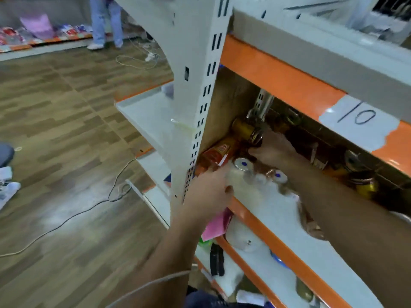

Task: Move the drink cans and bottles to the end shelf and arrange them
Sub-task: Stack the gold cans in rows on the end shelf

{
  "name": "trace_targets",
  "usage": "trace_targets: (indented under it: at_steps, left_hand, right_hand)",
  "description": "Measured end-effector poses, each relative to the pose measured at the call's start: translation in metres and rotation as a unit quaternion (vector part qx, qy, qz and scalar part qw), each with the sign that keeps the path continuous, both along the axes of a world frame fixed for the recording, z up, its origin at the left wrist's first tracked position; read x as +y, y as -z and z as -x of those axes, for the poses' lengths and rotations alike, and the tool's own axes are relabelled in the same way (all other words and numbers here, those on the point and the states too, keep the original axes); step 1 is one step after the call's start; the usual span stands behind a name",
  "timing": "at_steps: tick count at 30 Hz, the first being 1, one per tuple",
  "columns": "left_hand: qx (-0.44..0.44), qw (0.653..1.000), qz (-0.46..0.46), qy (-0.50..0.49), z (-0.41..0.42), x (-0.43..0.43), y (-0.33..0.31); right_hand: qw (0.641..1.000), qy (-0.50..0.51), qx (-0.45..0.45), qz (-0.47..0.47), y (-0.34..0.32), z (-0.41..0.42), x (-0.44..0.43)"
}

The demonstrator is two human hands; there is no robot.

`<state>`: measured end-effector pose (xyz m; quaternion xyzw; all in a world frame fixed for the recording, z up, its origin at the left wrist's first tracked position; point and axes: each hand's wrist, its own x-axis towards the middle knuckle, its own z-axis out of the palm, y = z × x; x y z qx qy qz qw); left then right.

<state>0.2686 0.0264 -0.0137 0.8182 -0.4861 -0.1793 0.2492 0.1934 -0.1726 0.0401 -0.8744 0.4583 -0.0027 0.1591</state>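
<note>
Shop floor in wood-look planks (55, 121), cables trailing across it and a second person standing at the back. A white and orange shelving unit (278, 76) fills the right side, with a perforated upright (195, 70) at its corner. The end shelf (144, 114) sits just left of that upright, so it is likely the drop spot. Both arms reach into the middle tier, where the drinks sit crowded together. The left hand (206, 192) is at the corner, thumb against a white can (236, 180). Its fingers are hidden behind the upright, so I can't tell the grip. The right hand (274, 150) is deeper in, fingertips at the rim of a gold can (245, 130). Whether it has closed on the can is unclear because of blur. An orange bottle (216, 155) lies tipped between the hands, probably knocked over while they reached for the cans. Nothing has been moved across yet. A paper label (355, 122) on the orange rail above reads 10.
</note>
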Motion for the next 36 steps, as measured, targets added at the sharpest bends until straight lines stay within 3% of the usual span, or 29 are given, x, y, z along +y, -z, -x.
trace_targets:
  at_steps: [6,9,13,18,23,26,31,36]
  left_hand:
    - [0.065,0.998,-0.011,0.020,-0.029,-0.019,0.006]
    - [0.176,0.984,0.008,-0.015,-0.035,-0.030,0.010]
    - [0.411,0.898,0.059,-0.144,-0.032,-0.058,-0.008]
    - [0.527,0.809,0.088,-0.244,-0.011,-0.085,0.006]
    - [0.482,0.826,0.153,-0.247,-0.004,-0.078,0.011]
    - [0.414,0.866,0.162,-0.228,-0.009,-0.070,0.010]
    - [0.348,0.899,0.151,-0.219,-0.017,-0.049,0.007]
    - [0.313,0.920,0.125,-0.200,-0.021,-0.037,0.014]
  right_hand:
    - [0.999,0.019,-0.037,0.010,0.039,-0.044,-0.044]
    - [0.996,0.035,-0.062,0.050,0.029,-0.039,-0.025]
    - [0.989,0.047,-0.120,0.068,0.021,-0.006,0.016]
    - [0.994,-0.013,-0.103,0.041,0.029,0.022,0.060]
    - [0.984,-0.071,-0.141,-0.088,0.028,0.047,0.043]
    - [0.979,-0.035,-0.159,-0.118,0.022,0.049,0.014]
    - [0.990,-0.121,0.077,-0.014,0.032,0.011,-0.021]
    - [0.979,-0.113,0.168,-0.024,0.041,-0.022,-0.033]
